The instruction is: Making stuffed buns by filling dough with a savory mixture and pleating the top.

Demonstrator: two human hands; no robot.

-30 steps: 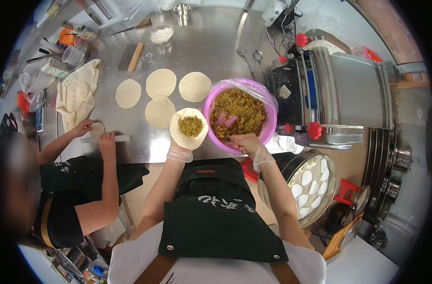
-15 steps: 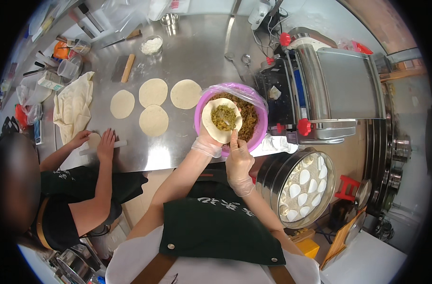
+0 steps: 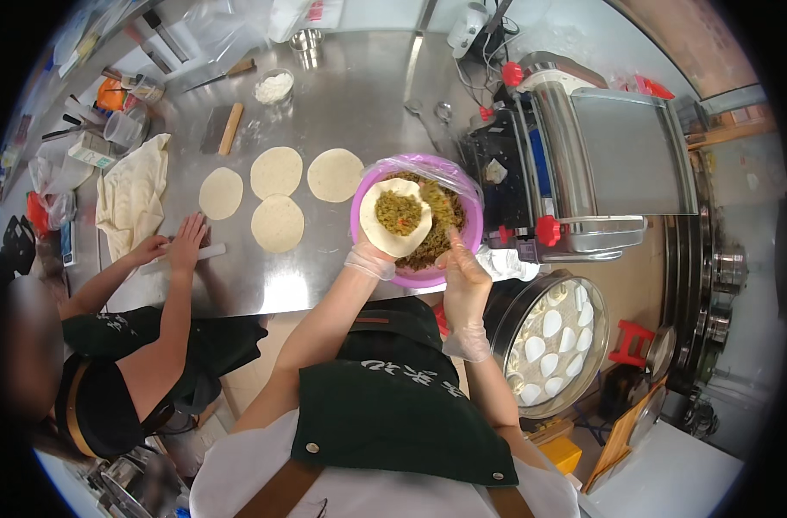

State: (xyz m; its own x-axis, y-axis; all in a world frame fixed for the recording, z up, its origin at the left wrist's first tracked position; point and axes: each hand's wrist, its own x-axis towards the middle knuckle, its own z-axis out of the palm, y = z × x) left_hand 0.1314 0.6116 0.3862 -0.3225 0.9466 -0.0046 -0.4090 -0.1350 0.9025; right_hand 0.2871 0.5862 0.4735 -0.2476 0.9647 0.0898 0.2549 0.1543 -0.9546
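My left hand (image 3: 373, 257), in a clear plastic glove, holds up a round dough wrapper (image 3: 373, 233) cupped from beneath, so most of its fingers are hidden. A mound of green-brown filling (image 3: 398, 213) lies in the middle of the wrapper. Under and beside it stands a purple-pink bowl (image 3: 473, 233) of chopped filling (image 3: 428, 250), its far rim draped with clear plastic film. At the bowl's near right side, my gloved right hand (image 3: 468, 272) is closed round what looks like a spoon; its blurred end is over the filling.
Several flat dough rounds (image 3: 277, 224) lie left of the bowl on the steel table (image 3: 342, 95). A co-worker's hands (image 3: 185, 243) rest at a white rolling pin (image 3: 210, 251). At right are a dough-rolling machine (image 3: 575, 155) and a round steamer (image 3: 596, 380) holding several buns.
My right hand has moved right, off the wrapper and over the bowl's filling. The wrapper in my left hand has shifted slightly left. The co-worker's hands have moved along the rolling pin.
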